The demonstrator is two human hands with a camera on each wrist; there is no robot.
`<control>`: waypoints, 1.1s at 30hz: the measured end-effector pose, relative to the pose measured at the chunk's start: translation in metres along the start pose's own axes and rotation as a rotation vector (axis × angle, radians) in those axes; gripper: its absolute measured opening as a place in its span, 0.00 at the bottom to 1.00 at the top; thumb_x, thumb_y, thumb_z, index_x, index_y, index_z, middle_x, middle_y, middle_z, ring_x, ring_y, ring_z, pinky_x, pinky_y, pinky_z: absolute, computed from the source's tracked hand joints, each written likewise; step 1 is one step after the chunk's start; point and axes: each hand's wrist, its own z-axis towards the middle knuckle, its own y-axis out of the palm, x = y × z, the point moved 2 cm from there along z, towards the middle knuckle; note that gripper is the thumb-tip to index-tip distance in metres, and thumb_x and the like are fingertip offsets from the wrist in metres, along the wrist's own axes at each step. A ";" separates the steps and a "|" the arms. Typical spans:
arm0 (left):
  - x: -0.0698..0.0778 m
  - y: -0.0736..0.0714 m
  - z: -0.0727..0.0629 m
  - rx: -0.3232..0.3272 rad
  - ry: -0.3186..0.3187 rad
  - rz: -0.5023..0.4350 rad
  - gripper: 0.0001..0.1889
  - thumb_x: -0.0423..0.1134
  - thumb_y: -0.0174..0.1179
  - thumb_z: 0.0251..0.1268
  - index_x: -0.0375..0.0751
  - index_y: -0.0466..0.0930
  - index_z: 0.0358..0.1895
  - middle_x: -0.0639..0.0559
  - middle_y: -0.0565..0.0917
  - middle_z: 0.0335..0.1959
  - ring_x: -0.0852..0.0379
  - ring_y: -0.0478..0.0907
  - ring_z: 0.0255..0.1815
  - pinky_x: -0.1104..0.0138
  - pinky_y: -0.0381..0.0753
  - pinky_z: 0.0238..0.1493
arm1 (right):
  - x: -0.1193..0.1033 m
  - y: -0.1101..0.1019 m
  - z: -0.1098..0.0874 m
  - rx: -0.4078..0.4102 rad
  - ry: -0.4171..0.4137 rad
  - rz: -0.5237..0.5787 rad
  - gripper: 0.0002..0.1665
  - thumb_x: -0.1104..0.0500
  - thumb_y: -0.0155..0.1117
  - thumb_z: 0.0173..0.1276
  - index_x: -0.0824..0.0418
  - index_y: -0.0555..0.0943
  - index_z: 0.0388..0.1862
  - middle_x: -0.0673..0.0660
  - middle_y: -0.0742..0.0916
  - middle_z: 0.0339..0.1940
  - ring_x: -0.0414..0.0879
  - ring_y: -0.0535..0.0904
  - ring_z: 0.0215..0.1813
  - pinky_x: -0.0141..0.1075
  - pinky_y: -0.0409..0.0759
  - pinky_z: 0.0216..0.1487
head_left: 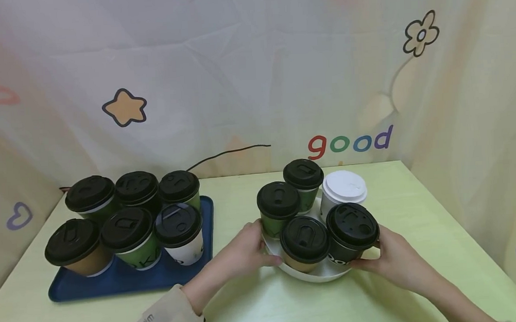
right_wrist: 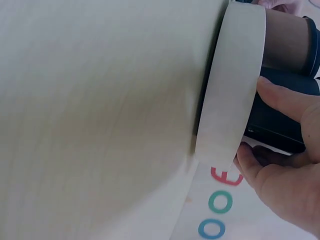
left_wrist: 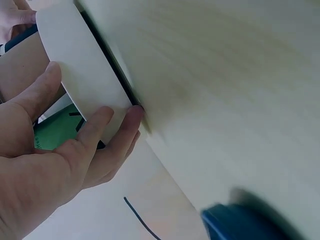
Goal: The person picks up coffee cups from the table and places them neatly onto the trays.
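A round white tray with a raised rim carries several lidded paper cups. On it are two green cups with black lids, a tan cup, a black cup and a white-lidded cup. My left hand grips the tray's left side, thumb over the rim and fingers along the outer wall. On the opposite side my right hand holds the rim beside the black cup, its thumb at the rim's upper edge. Dark shadow runs along the tray's underside in both wrist views.
A blue rectangular tray stands on the left of the pale table. Several black-lidded cups sit on it in two rows. A printed curtain hangs behind and along the sides.
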 end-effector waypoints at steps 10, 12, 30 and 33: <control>0.007 0.008 0.023 0.024 0.020 0.026 0.30 0.36 0.81 0.52 0.32 0.75 0.55 0.47 0.83 0.41 0.52 0.76 0.40 0.58 0.78 0.43 | 0.018 -0.012 0.004 -0.011 -0.002 -0.016 0.43 0.58 0.90 0.45 0.57 0.78 0.60 0.51 0.86 0.52 0.46 0.81 0.56 0.48 0.82 0.56; 0.008 0.010 0.027 0.023 0.005 0.030 0.31 0.37 0.81 0.52 0.33 0.75 0.57 0.47 0.83 0.45 0.53 0.77 0.44 0.58 0.78 0.47 | 0.022 -0.014 0.005 -0.017 0.008 -0.014 0.42 0.58 0.89 0.46 0.57 0.79 0.60 0.51 0.86 0.52 0.45 0.81 0.56 0.47 0.82 0.56; 0.009 0.018 0.047 0.033 -0.051 0.072 0.32 0.41 0.79 0.56 0.32 0.73 0.58 0.47 0.78 0.39 0.52 0.71 0.43 0.59 0.75 0.45 | 0.044 -0.021 0.013 0.014 0.031 0.035 0.46 0.63 0.89 0.45 0.63 0.76 0.64 0.60 0.85 0.58 0.26 0.73 0.58 0.21 0.71 0.57; 0.008 0.018 0.044 0.005 -0.076 0.104 0.35 0.43 0.78 0.57 0.27 0.71 0.61 0.43 0.78 0.41 0.51 0.73 0.44 0.58 0.78 0.46 | 0.044 -0.023 0.012 0.017 0.035 0.048 0.48 0.62 0.89 0.45 0.63 0.74 0.66 0.61 0.83 0.60 0.25 0.71 0.59 0.18 0.69 0.57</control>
